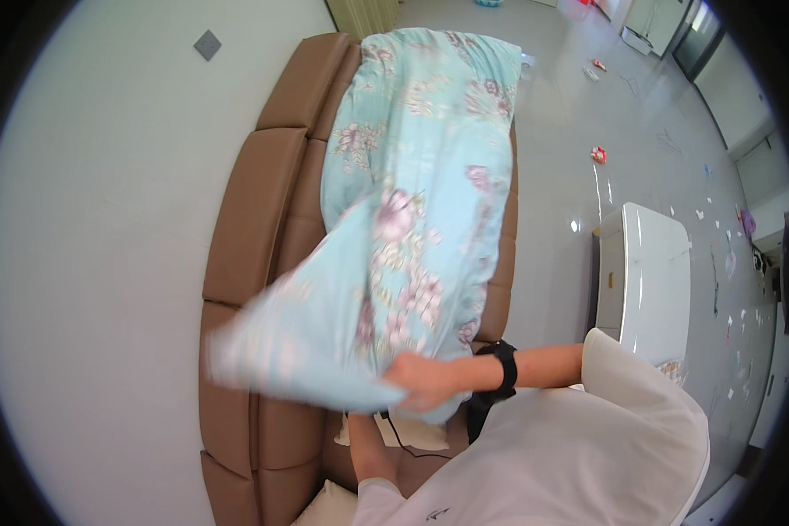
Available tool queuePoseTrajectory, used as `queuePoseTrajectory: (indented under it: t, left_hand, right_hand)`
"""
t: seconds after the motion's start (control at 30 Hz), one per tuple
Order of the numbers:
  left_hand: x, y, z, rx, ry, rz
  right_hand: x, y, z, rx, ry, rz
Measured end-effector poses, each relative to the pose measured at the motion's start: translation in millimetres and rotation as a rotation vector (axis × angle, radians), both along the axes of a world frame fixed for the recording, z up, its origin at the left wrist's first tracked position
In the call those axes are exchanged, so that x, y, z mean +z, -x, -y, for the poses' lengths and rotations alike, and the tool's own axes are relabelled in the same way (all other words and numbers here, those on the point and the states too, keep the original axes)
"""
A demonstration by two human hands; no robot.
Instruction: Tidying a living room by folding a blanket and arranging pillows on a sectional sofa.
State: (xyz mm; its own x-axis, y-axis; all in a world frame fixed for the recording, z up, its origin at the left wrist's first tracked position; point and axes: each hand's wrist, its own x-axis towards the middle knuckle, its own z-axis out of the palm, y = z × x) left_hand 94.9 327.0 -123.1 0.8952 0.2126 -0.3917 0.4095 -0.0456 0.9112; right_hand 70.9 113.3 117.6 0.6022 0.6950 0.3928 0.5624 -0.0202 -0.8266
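A light blue floral quilt lies lengthwise along the seat of a brown leather sofa. Its near end is lifted and folds over towards the backrest, blurred by motion. My right hand, with a black band on the wrist, is closed on the near edge of the quilt. Only the forearm of my left arm shows, reaching up under the raised fabric; that hand is hidden behind the quilt. A thin black cable runs over the sofa seat beside the left forearm.
Cream cushions rest on the near part of the sofa. Right of it stands a white glossy-topped table. Scraps and wrappers are strewn on the grey floor. A white wall runs behind the backrest.
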Motion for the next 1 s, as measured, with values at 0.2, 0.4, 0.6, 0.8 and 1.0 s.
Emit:
queuePoseTrajectory:
  t: [0.2,0.4,0.6,0.8,1.0]
  left_hand:
    - [6.9,38.2,15.7,0.050,0.279,-0.165]
    - [41.8,19.6,20.1,0.226,0.499,-0.152]
    - [226.0,37.1,25.8,0.734,0.465,0.119]
    - [348.0,176.5,51.5,0.853,-0.400,0.825]
    - [338.4,164.4,20.9,0.765,-0.244,0.604]
  right_hand:
    - [-32.8,42.7,20.3,0.185,0.336,-0.171]
    - [-168.4,39.9,53.8,-0.161,0.871,-0.448]
    - [-157.1,21.6,84.1,-0.621,0.325,-0.683]
    - [-49.0,-2.6,144.8,-0.898,-0.494,-0.997]
    - [41.9,-21.0,186.7,-0.788,-0.933,-0.832]
